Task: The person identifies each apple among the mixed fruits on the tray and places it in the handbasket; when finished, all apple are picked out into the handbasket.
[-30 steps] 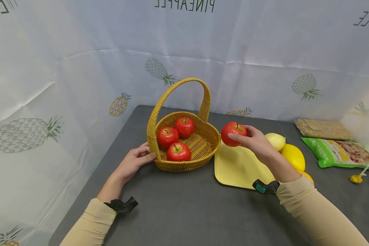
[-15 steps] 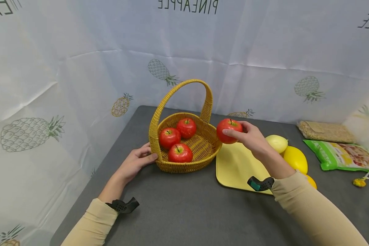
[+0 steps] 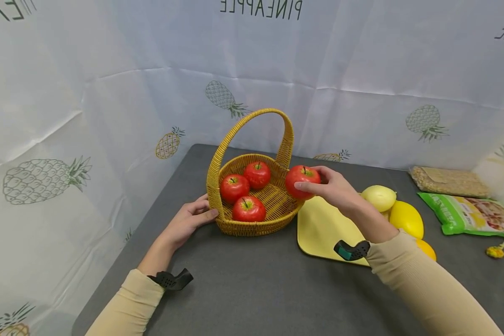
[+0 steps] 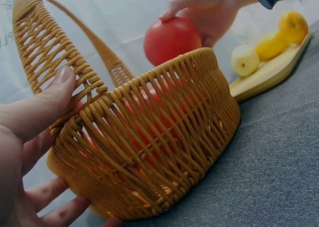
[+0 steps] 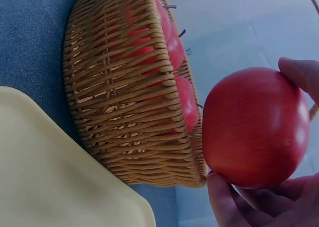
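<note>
A red apple (image 3: 301, 181) is in my right hand (image 3: 339, 190), pinched between thumb and fingers at the right rim of a yellow wicker basket (image 3: 258, 228). In the right wrist view the held apple (image 5: 255, 128) stands beside the rim, higher than the apples inside. Three more red apples, including a front one (image 3: 249, 209), lie in the left part of the basket. My left hand (image 3: 188, 223) steadies the basket's left side. The left wrist view has its thumb (image 4: 62, 85) on the handle's base and its fingers spread along the wicker wall.
Right of the basket lies a yellow tray (image 3: 325, 233), with a pale yellow fruit (image 3: 379, 198), a yellow lemon (image 3: 406, 219) and an orange fruit (image 3: 426, 250) on its right. Farther right are a green food bag (image 3: 470, 214), a grain pack (image 3: 449, 181) and a lollipop (image 3: 495, 252). A curtain hangs behind.
My right hand has carried the apple leftward, from over the tray to over the basket's right rim. The left hand keeps its place on the basket; the whole view has shifted slightly.
</note>
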Demonstrator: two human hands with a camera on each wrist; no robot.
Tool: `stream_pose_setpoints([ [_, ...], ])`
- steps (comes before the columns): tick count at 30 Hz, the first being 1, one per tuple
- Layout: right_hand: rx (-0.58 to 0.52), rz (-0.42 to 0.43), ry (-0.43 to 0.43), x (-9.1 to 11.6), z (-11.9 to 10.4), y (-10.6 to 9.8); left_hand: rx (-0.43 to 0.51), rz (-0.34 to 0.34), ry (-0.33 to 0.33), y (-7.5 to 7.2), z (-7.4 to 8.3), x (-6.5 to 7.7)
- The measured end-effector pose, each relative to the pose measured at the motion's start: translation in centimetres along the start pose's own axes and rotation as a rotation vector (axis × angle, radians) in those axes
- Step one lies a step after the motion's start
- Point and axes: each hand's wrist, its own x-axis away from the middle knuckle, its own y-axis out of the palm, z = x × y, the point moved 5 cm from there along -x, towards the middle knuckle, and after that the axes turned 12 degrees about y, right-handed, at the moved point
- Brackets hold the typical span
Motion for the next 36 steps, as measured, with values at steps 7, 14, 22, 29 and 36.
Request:
stream_pose_setpoints([
  [7, 0.042, -0.012, 0.002, -0.3, -0.3, 0.4, 0.010, -0.003, 0.009, 0.0, -0.1, -0.1],
  [14, 0.081, -0.031, 0.014, -0.7, -0.7, 0.8, 0.013, -0.006, 0.017, 0.0, -0.2, 0.0],
  [22, 0.166, -0.081, -0.012, -1.0, -1.3, 1.7, 0.023, -0.008, 0.031, 0.1, -0.2, -0.1],
  [29, 0.260, -0.095, -0.013, -1.1, -1.7, 2.1, 0.035, -0.003, 0.027, 0.1, -0.1, 0.0],
  [36, 0.353, -0.091, -0.036, -1.3, -2.2, 3.0, 0.033, 0.000, 0.017, 0.1, -0.1, 0.0],
])
